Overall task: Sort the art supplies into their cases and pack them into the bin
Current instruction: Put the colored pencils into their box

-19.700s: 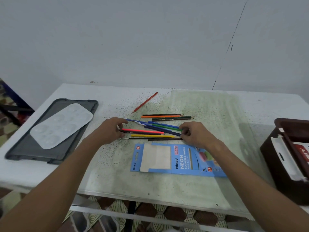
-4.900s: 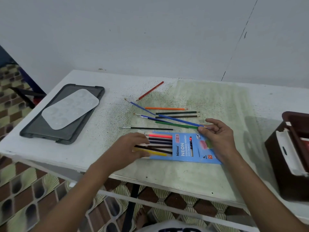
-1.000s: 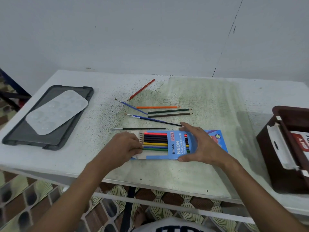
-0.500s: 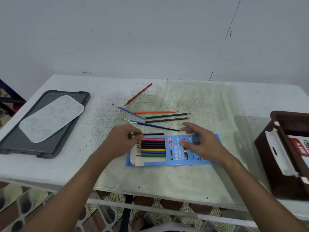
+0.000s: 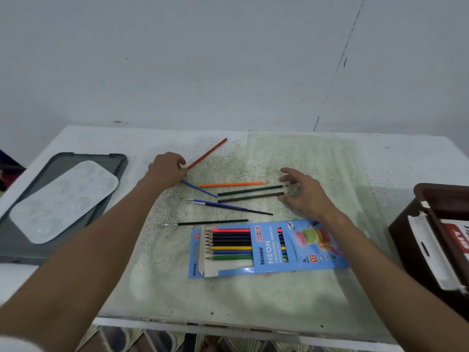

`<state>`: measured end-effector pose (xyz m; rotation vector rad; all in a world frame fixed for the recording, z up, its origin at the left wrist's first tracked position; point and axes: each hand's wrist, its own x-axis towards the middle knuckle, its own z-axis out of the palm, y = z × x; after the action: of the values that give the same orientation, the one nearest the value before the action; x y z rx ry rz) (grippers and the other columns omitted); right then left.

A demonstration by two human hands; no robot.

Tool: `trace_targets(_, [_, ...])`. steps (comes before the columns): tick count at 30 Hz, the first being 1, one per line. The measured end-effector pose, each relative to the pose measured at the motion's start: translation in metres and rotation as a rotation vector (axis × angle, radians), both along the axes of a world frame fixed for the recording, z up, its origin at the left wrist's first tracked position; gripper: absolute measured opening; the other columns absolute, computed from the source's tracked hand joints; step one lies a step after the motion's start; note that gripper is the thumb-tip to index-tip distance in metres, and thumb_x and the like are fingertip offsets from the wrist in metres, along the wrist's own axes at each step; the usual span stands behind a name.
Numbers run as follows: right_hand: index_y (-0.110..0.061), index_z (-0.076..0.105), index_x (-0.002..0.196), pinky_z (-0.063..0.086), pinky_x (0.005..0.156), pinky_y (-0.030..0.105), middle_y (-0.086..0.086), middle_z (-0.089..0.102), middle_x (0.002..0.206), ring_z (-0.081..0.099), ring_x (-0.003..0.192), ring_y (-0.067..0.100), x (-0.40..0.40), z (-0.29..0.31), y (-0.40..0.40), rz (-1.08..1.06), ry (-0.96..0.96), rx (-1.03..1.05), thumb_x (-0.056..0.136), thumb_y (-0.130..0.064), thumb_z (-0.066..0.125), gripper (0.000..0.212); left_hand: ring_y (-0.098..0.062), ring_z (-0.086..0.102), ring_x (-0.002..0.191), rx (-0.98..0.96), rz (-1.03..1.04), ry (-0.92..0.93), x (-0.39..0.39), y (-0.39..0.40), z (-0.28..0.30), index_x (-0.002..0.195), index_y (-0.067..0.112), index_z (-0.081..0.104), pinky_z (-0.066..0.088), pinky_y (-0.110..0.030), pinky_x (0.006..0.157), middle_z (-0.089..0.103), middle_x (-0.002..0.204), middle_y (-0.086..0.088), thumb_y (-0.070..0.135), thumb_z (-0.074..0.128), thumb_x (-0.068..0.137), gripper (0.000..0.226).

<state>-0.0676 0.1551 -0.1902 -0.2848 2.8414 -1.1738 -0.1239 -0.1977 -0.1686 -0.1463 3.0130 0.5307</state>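
Fingers first: L hand [image 5: 166, 171] is curled, thumb and forefinger pinching the near end of the red pencil [image 5: 209, 153], which runs off toward 1 o'clock from the grip; knuckles also sit over the far end of a blue brush [image 5: 199, 189], contact there unclear. R hand [image 5: 305, 193] is spread and relaxed, holding nothing, fingertips just beside the tips of the green pencil [image 5: 250, 190] and brown pencil [image 5: 251, 196], thumb near the brown one's point; can't tell if it touches. Orange pencil [image 5: 231, 184] lies loose just at 12 o'clock of the green, betw. the two hands. At 6 o'clock of those, a second blue brush [image 5: 225, 205] w/ black tail slants across, then a black brush [image 5: 205, 222] lies roughly level, just at 12 o'clock of the pencil case [image 5: 269, 248]. Case is flat on the table [image 5: 253, 293], mid-front, inner tray slid partway out its 9 o'clock end, w/ a row of pencils in it: red, dark ones, yellow, blue, green; bottom slots show bare card. At 9 o'clock of the table, a grey tray [image 5: 115, 161] carries a white palette [image 5: 63, 199]. At 3 o'clock, a dark brown bin [image 5: 406, 235] at the table edge, w/ a white flat item and a red-printed box in it.
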Motion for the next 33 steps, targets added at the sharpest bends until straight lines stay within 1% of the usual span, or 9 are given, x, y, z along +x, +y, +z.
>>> trace_targets(5, [-0.017,0.054,0.131,0.038,0.071,-0.001,-0.005,0.066,0.099,0.057,0.093,0.014,-0.003,0.0,0.003,-0.034,0.008,-0.048,0.078,-0.007,0.076,0.058,-0.015,0.059,0.077,-0.041,-0.094,-0.033,0.004,0.005,0.012,0.089,0.009,0.074,0.043,-0.026,0.067,0.072,0.092,-0.006,0.014,0.062,0.086,0.013])
trace_targets(7, [-0.017,0.056,0.129,0.042,0.074,0.002,-0.005,0.065,0.098,0.056,0.09,0.013,-0.004,0.003,0.007,-0.025,-0.007,-0.043,0.079,-0.006,0.075,0.054,-0.016,0.061,0.078,0.007,-0.086,0.043,0.007,0.01,0.026,0.086,0.011,0.073,0.043,-0.025,0.068,0.071,0.087,-0.003,0.015,0.062,0.085,0.012])
trace_targets(11, [-0.016,0.057,0.128,0.039,0.07,0.0,-0.006,0.067,0.097,0.056,0.084,0.007,-0.008,0.006,0.01,0.018,-0.029,-0.01,0.079,-0.006,0.075,0.053,-0.009,0.062,0.079,0.205,-0.087,0.368,0.012,0.028,0.074,0.096,0.014,0.074,0.042,-0.017,0.077,0.067,0.083,0.006,0.02,0.067,0.085,0.014])
trace_targets(15, [-0.016,0.06,0.123,0.049,0.074,0.013,-0.005,0.068,0.089,0.062,0.081,0.011,-0.01,0.009,0.01,0.008,-0.06,-0.046,0.077,-0.002,0.076,0.051,-0.004,0.062,0.082,0.32,-0.2,0.549,0.003,0.055,0.105,0.101,0.013,0.073,0.049,-0.017,0.083,0.068,0.089,0.008,0.022,0.066,0.088,0.017])
trace_targets(17, [-0.016,0.062,0.12,0.053,0.079,0.022,-0.004,0.067,0.087,0.064,0.084,0.014,-0.01,0.011,0.01,0.011,-0.076,-0.053,0.077,-0.001,0.076,0.048,-0.003,0.061,0.083,0.269,-0.298,0.506,-0.002,0.075,0.107,0.107,0.012,0.072,0.046,-0.012,0.086,0.072,0.098,0.002,0.02,0.063,0.091,0.02])
trace_targets(21, [-0.016,0.065,0.113,0.057,0.082,0.034,-0.002,0.067,0.084,0.065,0.084,0.02,-0.008,0.012,0.016,0.01,-0.106,-0.096,0.074,0.003,0.077,0.045,-0.012,0.061,0.102,0.081,-0.508,0.213,-0.009,0.111,0.085,0.116,0.013,0.069,0.036,-0.016,0.095,0.069,0.113,-0.001,0.022,0.063,0.092,0.027])
trace_targets(24, [-0.016,0.066,0.109,0.056,0.083,0.03,0.0,0.068,0.084,0.065,0.083,0.02,-0.006,0.013,0.022,0.012,-0.105,-0.101,0.073,0.005,0.077,0.043,-0.008,0.06,0.09,0.061,-0.553,0.007,-0.014,0.129,0.057,0.116,0.018,0.068,0.046,-0.027,0.094,0.068,0.096,0.006,0.022,0.069,0.087,0.03])
trace_targets(26, [-0.016,0.065,0.11,0.056,0.082,0.027,0.001,0.068,0.086,0.065,0.082,0.018,-0.005,0.014,0.024,0.021,-0.113,-0.104,0.074,0.006,0.076,0.043,-0.007,0.06,0.087,0.085,-0.572,-0.06,-0.016,0.137,0.043,0.116,0.019,0.067,0.048,-0.027,0.088,0.066,0.088,0.011,0.023,0.073,0.083,0.033])
trace_targets(33, [-0.013,0.066,0.11,0.054,0.078,0.019,-0.001,0.07,0.086,0.064,0.079,0.012,-0.006,0.015,0.024,0.021,-0.131,-0.077,0.074,0.004,0.076,0.041,-0.006,0.063,0.087,0.119,-0.619,-0.166,-0.015,0.147,0.019,0.112,0.02,0.068,0.048,-0.025,0.083,0.07,0.09,0.012,0.023,0.077,0.079,0.034])
